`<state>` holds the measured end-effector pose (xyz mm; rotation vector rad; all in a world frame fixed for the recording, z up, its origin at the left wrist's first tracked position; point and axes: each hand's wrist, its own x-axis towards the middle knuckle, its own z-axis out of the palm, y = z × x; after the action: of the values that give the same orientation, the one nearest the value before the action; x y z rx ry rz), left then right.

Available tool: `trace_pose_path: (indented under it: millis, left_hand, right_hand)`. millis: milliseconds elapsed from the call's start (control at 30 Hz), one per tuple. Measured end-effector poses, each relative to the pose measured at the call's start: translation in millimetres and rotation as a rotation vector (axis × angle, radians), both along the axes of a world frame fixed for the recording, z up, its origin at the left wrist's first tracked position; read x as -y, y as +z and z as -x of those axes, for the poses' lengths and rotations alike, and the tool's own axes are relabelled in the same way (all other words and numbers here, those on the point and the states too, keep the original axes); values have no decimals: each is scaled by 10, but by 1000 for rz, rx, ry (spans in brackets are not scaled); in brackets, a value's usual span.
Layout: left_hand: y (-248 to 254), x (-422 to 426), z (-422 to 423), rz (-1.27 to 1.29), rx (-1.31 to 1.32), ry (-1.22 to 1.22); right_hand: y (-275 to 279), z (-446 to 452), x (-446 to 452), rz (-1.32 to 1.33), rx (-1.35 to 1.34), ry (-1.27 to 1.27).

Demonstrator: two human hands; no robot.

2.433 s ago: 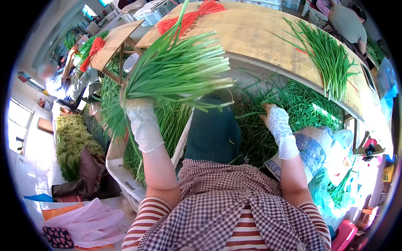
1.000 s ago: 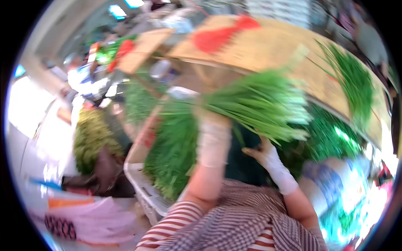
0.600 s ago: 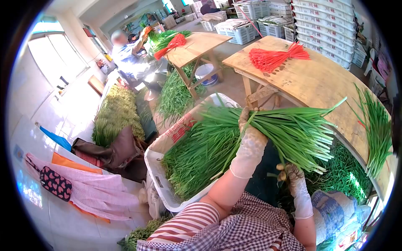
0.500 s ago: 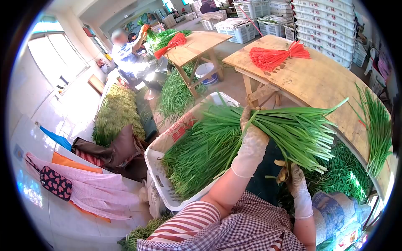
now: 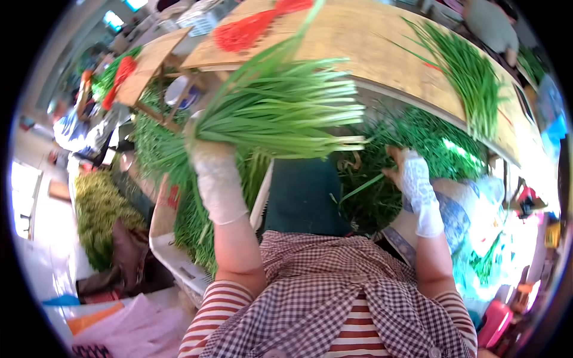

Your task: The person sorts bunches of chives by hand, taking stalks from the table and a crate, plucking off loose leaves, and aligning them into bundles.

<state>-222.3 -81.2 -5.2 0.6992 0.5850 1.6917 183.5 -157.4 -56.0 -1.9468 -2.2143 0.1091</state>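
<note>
My left hand (image 5: 210,138), in a pale glove with a long white cuff, is closed around a bunch of green stalks (image 5: 280,110). The white stalk ends point right, and one long leaf sticks up over the table. My right hand (image 5: 401,167), gloved as well, is beside the loose green leaves (image 5: 441,128) under the table edge. Its fingers are bent round a thin green leaf (image 5: 365,188). More greens (image 5: 200,230) fill the white basket (image 5: 176,259) at my left.
Across the front runs a wooden table (image 5: 382,36) with red ties (image 5: 248,33) and another green bunch (image 5: 471,77). A smaller table (image 5: 149,65) and a seated person (image 5: 74,128) are at the left. Another person (image 5: 490,27) bends at the back right. A patterned sack (image 5: 450,209) lies at the right.
The view has swung right, away from the basket. My left hand has carried the bunch away from over the basket, and my right hand is now farther from it, holding a thin leaf.
</note>
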Motion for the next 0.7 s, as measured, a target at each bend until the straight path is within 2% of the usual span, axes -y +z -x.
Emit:
trace_pose_path:
  millis: [33,100,133,167,233,300,333,467,533,567,600,667,700]
  left_hand:
    - [2,-36,-73,79,-6,83]
    - [78,26,-152,239,-36,284]
    - [-192,-100,37,168,-235,327]
    - [-651,-353,353,88,-433,368]
    - [-692,-421,330,138,-310,377]
    - [-33,-119,-195,401,336,300]
    - [17,-86,-209,405,335,307]
    - [107,-29,-257,413,330,323]
    - [199,-16,-301,390,346,327]
    - [-40,-96,-115,254,-141,436]
    - [-479,-231,233,103,-627,528]
    - [252,111,-256,349,183,355]
    - [98,146,-17,243,-165,466]
  right_hand:
    - [60,9,-46,-170,-200,51]
    - [211,246,-109,-220,-509,207]
    - [169,364,-169,-238,-556,320]
    - [134,474,-158,-107,-535,328]
    - [-206,656,-184,-160,-447,355]
    - [-63,772,-41,128,-740,320]
    - [-193,824,-10,-9,-879,380]
    - [-204,823,105,116,-1117,342]
    - [-148,784,170,362,-1353,271]
    - [-126,754,183,487,-1468,233]
    - [-94,709,175,414,-1384,233]
    - [-55,567,136,274,-1212,227]
    - [-91,432,96,182,-1218,222]
